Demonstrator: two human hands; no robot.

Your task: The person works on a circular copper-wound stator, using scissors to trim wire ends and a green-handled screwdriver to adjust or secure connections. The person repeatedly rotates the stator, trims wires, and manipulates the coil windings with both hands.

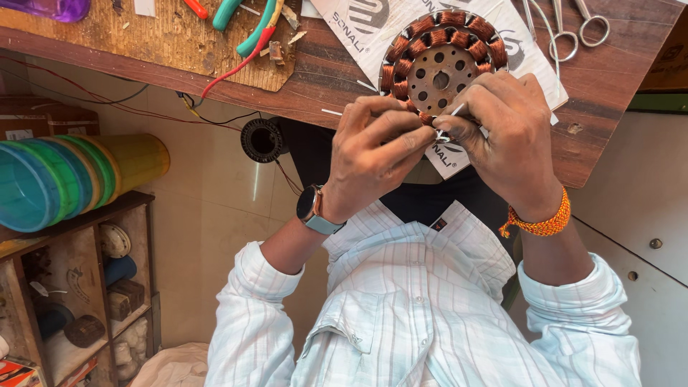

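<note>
Both hands are pinching at the stator's near rim, the left hand (373,154) gripping a wire end, the right hand (505,140) holding a thin metal tool (453,115), working a copper-wound stator (438,63) lying on the tabletop (616,72); the next move seemingly needs steady tucking.

The person wears a white long-sleeved shirt (423,315) with thin pale checked lines, cuffs rolled back above the wrists, over a dark undershirt at the collar. The wrist behind the left fingers carries a grey-strapped smartwatch (313,208); the wrist behind the right fingers, a braided orange thread band (542,224).
</note>
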